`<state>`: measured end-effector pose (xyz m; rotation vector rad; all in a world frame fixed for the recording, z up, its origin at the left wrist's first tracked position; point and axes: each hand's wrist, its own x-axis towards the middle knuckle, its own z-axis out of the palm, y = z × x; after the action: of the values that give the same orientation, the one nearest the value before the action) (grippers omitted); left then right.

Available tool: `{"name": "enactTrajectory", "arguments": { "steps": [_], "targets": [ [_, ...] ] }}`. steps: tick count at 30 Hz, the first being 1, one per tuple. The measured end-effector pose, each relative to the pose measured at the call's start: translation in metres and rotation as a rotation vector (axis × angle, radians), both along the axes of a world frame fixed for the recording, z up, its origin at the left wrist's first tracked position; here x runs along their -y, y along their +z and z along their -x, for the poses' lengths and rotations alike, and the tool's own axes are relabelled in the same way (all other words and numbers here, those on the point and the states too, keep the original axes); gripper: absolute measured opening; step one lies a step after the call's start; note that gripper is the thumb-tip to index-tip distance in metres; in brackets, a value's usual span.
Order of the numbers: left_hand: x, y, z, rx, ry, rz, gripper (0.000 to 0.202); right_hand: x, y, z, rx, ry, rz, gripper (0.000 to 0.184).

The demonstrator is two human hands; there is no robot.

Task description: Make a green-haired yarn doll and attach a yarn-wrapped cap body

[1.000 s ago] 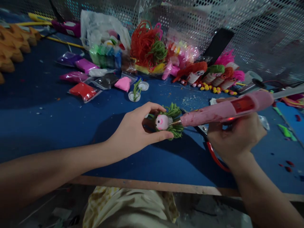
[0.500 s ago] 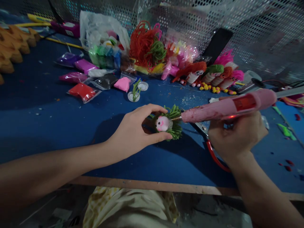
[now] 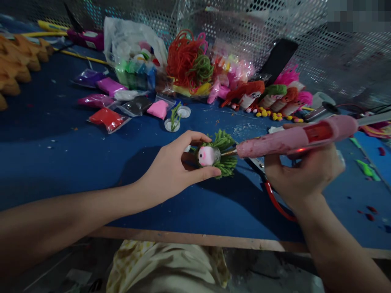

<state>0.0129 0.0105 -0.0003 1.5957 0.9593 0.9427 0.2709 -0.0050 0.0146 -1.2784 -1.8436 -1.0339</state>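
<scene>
Thumb and fingers of my left hand (image 3: pixel 180 162) curve around a small doll (image 3: pixel 207 156) with a pale pink clay face and green yarn hair (image 3: pixel 226 165). The doll's hair fans out to the right. My right hand (image 3: pixel 302 175) grips a pink hot glue gun (image 3: pixel 281 140) with a small red light glowing on it. The gun's metal nozzle points left, and its tip is at the doll's neck end; whether it touches is hard to tell. Partly under the right hand lies a pair of scissors (image 3: pixel 275 199) with red handles.
Finished yarn-haired dolls (image 3: pixel 247 95) stand at the back right beside a black phone-like slab (image 3: pixel 279 59). Orange and green yarn (image 3: pixel 187 61) is heaped at the back. Small bags of coloured clay (image 3: pixel 108 119) and white lids (image 3: pixel 171 125) lie left of centre. The table's wooden edge (image 3: pixel 195 237) runs along the front.
The doll has turned slightly in my left hand and shifted a little left, showing more of its clear neck end. The glue gun stays nearly in place, its nozzle still at the doll.
</scene>
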Motion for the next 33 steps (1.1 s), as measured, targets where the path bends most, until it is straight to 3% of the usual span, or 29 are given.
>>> {"name": "enactTrajectory", "arguments": {
  "steps": [6, 11, 14, 17, 19, 21, 26, 28, 30, 33],
  "targets": [
    [-0.001, 0.002, -0.001, -0.009, 0.003, 0.004, 0.053, 0.001, 0.0, -0.002, 0.002, 0.011, 0.039, 0.043],
    [-0.003, -0.001, 0.0, 0.006, 0.023, 0.023, 0.055, 0.002, 0.002, -0.009, 0.094, 0.031, -0.157, 0.053],
    [-0.003, -0.003, 0.001, -0.012, 0.04, -0.001, 0.055, -0.004, 0.003, -0.017, -0.009, -0.001, -0.184, 0.056],
    [-0.005, -0.002, 0.002, -0.04, 0.058, -0.052, 0.053, -0.019, -0.001, -0.029, -0.258, -0.184, -0.018, 0.038],
    [-0.007, -0.001, 0.003, -0.069, 0.071, -0.101, 0.053, -0.033, -0.008, -0.04, -0.384, -0.288, 0.245, 0.031],
    [-0.01, 0.002, 0.005, -0.124, 0.088, -0.166, 0.052, -0.047, -0.018, -0.051, -0.442, -0.312, 0.423, 0.024],
    [-0.018, 0.01, 0.01, -0.215, 0.142, -0.295, 0.049, -0.057, -0.032, -0.055, -0.407, -0.305, 0.598, 0.022],
    [-0.022, 0.011, 0.013, -0.215, 0.154, -0.342, 0.049, -0.05, -0.024, -0.038, -0.396, -0.217, 0.565, 0.023],
    [-0.026, 0.011, 0.015, -0.208, 0.15, -0.395, 0.049, -0.039, -0.009, -0.013, -0.418, 0.04, 0.569, 0.023],
    [-0.033, 0.01, 0.017, -0.194, 0.064, -0.405, 0.051, -0.028, 0.016, 0.022, -0.59, 0.374, 0.841, 0.027]
  ]
}}
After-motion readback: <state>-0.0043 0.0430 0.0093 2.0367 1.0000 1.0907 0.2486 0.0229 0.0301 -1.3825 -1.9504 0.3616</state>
